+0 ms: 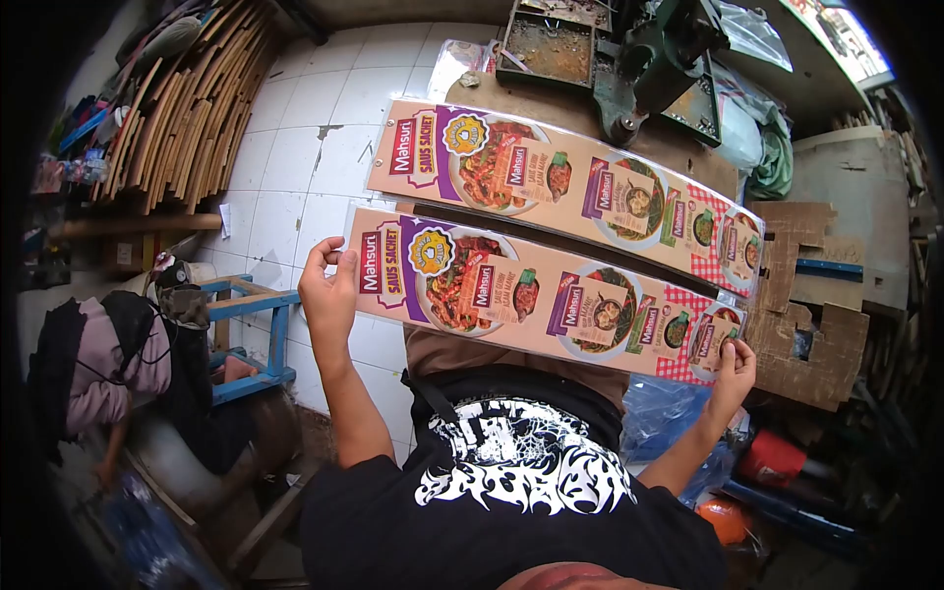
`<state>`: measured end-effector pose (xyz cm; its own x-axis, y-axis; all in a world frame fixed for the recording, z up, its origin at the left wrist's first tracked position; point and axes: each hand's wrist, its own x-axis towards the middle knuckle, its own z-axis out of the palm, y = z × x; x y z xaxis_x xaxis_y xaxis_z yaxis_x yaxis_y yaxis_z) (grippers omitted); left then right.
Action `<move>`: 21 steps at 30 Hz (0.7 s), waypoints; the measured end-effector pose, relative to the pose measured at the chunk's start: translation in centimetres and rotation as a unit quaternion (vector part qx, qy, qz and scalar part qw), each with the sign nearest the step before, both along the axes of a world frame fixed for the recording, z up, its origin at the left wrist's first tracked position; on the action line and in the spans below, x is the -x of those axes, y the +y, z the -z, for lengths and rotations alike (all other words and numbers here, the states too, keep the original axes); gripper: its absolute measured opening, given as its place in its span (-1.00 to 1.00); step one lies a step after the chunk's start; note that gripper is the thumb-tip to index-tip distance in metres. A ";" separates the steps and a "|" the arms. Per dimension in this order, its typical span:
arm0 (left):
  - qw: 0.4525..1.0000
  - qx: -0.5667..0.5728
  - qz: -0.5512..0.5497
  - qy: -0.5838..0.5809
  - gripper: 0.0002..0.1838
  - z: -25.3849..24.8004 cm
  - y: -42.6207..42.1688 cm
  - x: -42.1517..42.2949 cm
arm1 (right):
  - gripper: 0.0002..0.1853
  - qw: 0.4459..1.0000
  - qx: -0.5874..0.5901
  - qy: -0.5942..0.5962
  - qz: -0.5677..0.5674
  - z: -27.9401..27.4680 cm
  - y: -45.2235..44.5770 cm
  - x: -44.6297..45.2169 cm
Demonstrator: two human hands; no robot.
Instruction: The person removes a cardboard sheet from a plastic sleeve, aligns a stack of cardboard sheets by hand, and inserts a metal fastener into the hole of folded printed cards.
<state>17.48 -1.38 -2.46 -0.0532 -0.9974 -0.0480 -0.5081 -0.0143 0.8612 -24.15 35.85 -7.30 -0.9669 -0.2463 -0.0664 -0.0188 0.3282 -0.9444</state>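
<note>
A long printed advertising strip [539, 313] marked "Mahsuri Saus Sachet" stretches across in front of my body. My left hand [327, 285] pinches its left end, the thumb along the edge. At the other end my right hand [730, 376] grips the near corner, thumb on top and the other fingers mostly hidden underneath. Just beyond it, nearly parallel, lies a second strip [572, 177] with the same print, its left end showing small metal eyelets. A narrow dark gap separates the two along most of their length.
A green hand press [644, 74] with trays of small metal parts stands behind the strips. Cut cardboard [801, 324] lies at right. Boards [192, 108] lean at upper left. Near a blue-framed stool [258, 329], another person [128, 364] is partly visible.
</note>
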 end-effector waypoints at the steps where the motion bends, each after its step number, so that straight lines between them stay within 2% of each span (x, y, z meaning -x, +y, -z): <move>1: 1.000 0.000 0.000 0.000 -0.67 0.1 0.2 -0.5 | -0.79 1.000 0.023 -0.012 0.016 0.1 0.7 0.1; 4: 0.970 -0.116 0.051 0.207 -0.65 0.2 1.3 -2.1 | -0.79 0.999 0.039 0.018 0.025 -1.1 1.1 -0.3; 7: 0.944 -0.146 0.108 0.274 -0.62 -0.8 2.1 -1.8 | -0.79 0.996 0.035 0.066 0.038 -1.1 2.3 0.0; 9: 0.936 -0.144 0.127 0.297 -0.59 -1.7 2.1 -0.5 | -0.68 0.996 -0.048 0.067 0.045 -1.4 3.3 1.0; 10: 0.924 -0.138 0.147 0.326 -0.58 -2.2 2.0 0.4 | -0.68 0.995 -0.046 0.075 0.049 -1.6 3.7 1.5; 11: 0.911 -0.131 0.166 0.355 -0.57 -2.8 2.0 1.5 | -0.61 0.937 -0.235 0.251 0.059 -3.0 2.7 1.1; 12: 0.900 -0.130 0.185 0.372 -0.65 -3.8 1.8 3.2 | -0.55 0.814 -0.409 0.407 0.067 -4.5 1.5 0.5; 13: 0.898 -0.129 0.190 0.376 -0.65 -4.3 1.4 4.8 | -0.55 0.812 -0.408 0.410 0.073 -6.1 0.2 0.0; 15: 0.873 -0.173 0.234 0.392 -0.66 -4.9 0.2 7.9 | -0.47 0.835 -0.317 0.446 -0.052 -9.9 -2.8 -1.2; 16: 0.872 -0.191 0.250 0.375 -0.67 -4.6 -0.5 9.4 | -0.51 0.809 -0.336 0.468 -0.118 -11.8 -4.2 -1.8; 17: 0.869 -0.190 0.255 0.378 -0.67 -4.3 -1.2 10.9 | -0.51 0.808 -0.337 0.470 -0.112 -12.2 -4.3 -1.8; 18: 0.856 -0.218 0.281 0.374 -0.68 -4.0 -1.9 12.5 | -0.51 0.872 -0.276 0.346 -0.210 -12.4 -4.3 -1.8; 19: 0.841 -0.247 0.306 0.371 -0.68 -3.8 -2.6 14.0 | -0.51 0.906 -0.207 0.212 -0.302 -12.8 -4.5 -1.7; 20: 0.839 -0.249 0.308 0.374 -0.68 -3.7 -3.3 15.3 | -0.55 0.886 -0.184 0.261 -0.335 -13.8 -5.9 -2.3; 21: 0.836 -0.258 0.318 0.366 -0.68 -3.6 -4.0 16.6 | -0.55 0.885 -0.187 0.263 -0.334 -13.7 -6.3 -2.2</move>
